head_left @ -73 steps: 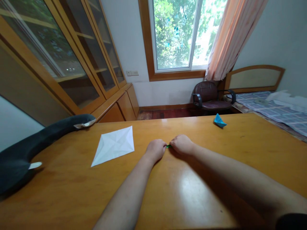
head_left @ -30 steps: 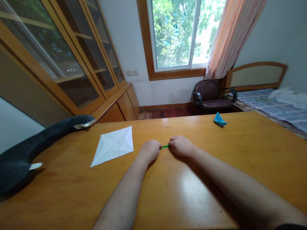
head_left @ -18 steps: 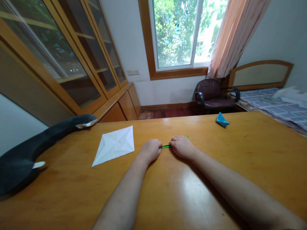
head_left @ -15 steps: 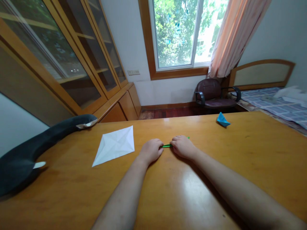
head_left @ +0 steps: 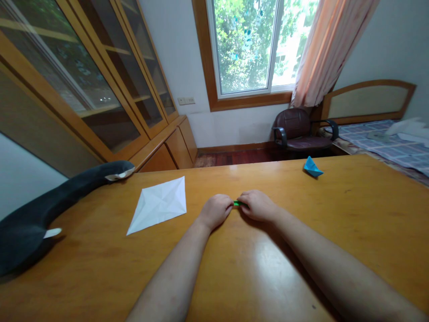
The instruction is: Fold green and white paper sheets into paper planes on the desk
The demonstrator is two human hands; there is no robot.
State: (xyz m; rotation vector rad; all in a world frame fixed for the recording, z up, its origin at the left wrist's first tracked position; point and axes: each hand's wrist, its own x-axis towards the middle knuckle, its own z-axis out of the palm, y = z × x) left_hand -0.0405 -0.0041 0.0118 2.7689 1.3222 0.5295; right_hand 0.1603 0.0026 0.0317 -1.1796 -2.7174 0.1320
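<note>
Between my two hands shows a short stretch of folded green paper (head_left: 237, 203), low over the table. My left hand (head_left: 217, 210) has its fingers closed on the left end of the paper. The right end is pinched by my right hand (head_left: 257, 205), which covers most of it. A creased white sheet of paper (head_left: 161, 203) lies flat to the left of my left hand. Farther off at the right, a small blue folded paper boat (head_left: 312, 167) rests near the table's far edge.
The wooden table (head_left: 234, 277) fills the foreground. A dark, long-necked object with white parts (head_left: 43, 201) lies along its left side. Beyond the far edge stand a brown armchair (head_left: 296, 129), a bed (head_left: 378, 138) and a glass-fronted cabinet (head_left: 110, 80).
My left hand has shifted slightly right, toward my right hand, so less green paper shows between them. The green tip that stuck out beyond my right hand is now hidden.
</note>
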